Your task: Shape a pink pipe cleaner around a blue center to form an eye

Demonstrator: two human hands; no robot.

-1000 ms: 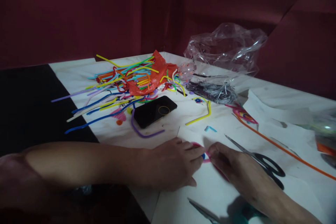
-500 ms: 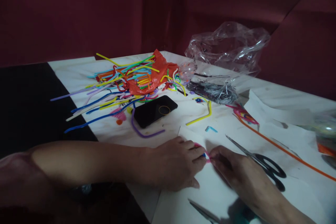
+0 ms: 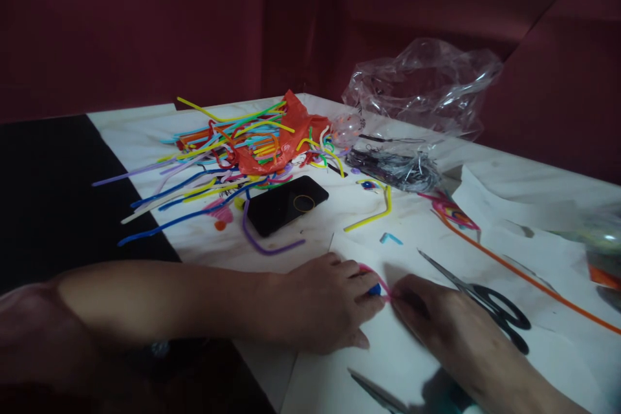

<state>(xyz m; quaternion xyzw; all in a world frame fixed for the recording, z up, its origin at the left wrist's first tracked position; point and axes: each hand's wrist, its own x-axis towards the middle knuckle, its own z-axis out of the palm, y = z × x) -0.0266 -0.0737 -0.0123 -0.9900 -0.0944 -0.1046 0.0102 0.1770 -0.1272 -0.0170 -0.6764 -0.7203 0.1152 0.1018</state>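
Note:
My left hand lies palm down on a white paper sheet, its fingers spread over a small pink and blue piece. A pink strip curves out beside those fingers, and a blue bit shows between them. My right hand pinches the strip's end at its fingertips, close to my left fingertips. The rest of the piece is hidden under my left hand. Black-handled scissors lie just beyond my right hand. A second pair of blades shows at the bottom edge.
Colourful pipe cleaners spill from a red bag at the back left. Nearer are a black phone and a bent yellow pipe cleaner. A clear plastic bag stands behind, and an orange pipe cleaner stretches rightward.
My right fingertips have shifted very slightly to the right, still on the pink strip. A little more blue shows between my left fingers, which have barely moved.

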